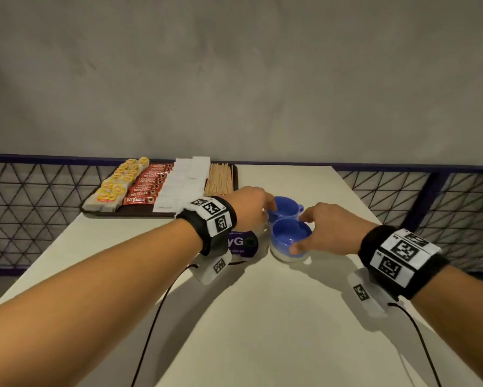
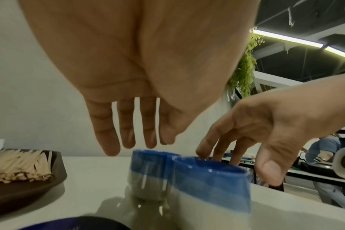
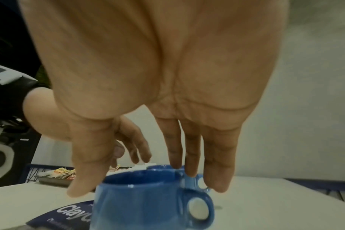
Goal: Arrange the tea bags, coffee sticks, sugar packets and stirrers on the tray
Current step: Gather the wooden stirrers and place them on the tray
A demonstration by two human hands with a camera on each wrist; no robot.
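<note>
Both hands hover with loose, spread fingers over two blue cups [image 1: 287,219] on the white surface [image 1: 248,317]: left hand [image 1: 251,206], right hand [image 1: 331,229], neither grip closed. The filled tray [image 1: 139,212] sits beside them.

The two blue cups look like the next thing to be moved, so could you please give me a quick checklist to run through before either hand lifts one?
1. Tray filled: tea bags, coffee sticks, sugar packets and stirrers lie in rows on it: ok.
2. Left hand grips the far cup: not ok, fingers straight above its rim.
3. Right hand grips the near cup: not ok, fingers spread around it, not closed.
4. Cups upright on the table: ok.
5. Cups apart: not ok, they stand side by side and seem to touch.
6. Cups empty: ok, as far as the head view shows.
</note>
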